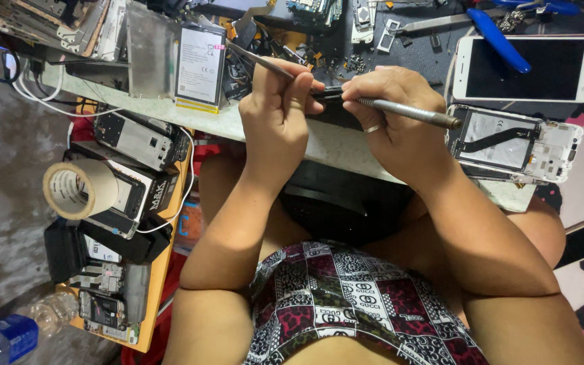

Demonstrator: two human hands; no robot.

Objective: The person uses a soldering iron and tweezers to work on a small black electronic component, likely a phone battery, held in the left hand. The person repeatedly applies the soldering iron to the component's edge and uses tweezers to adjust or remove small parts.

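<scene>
Patterned red, black and white fabric (346, 297) sits closest to the lens, down across the lap, with both bare forearms reaching up from it to the edge of the pale speckled worktop (336, 145).

Left hand (275, 115) is curled tight around slim metal tweezers (258, 59), whose free end pokes up and to the left. Right hand (390, 111), plain ring on one finger, is closed around a grey metal screwdriver (410, 113) lying almost flat, handle end sticking out to the right. Pinched between the two hands is a small dark phone part (329, 93); can't really tell what it is, the fingers cover most of it. It's held just above the worktop edge.

Right next to the right hand lies an opened white phone frame with a black flex cable (515, 143), and above that a white smartphone with a dark screen (527, 68). Blue-handled pliers (498, 39) rest near it. Off to the left, a roll of beige masking tape (79, 189) sits on a pile of stripped phones (140, 138), and a flat phone battery (199, 66) leans upright.
</scene>
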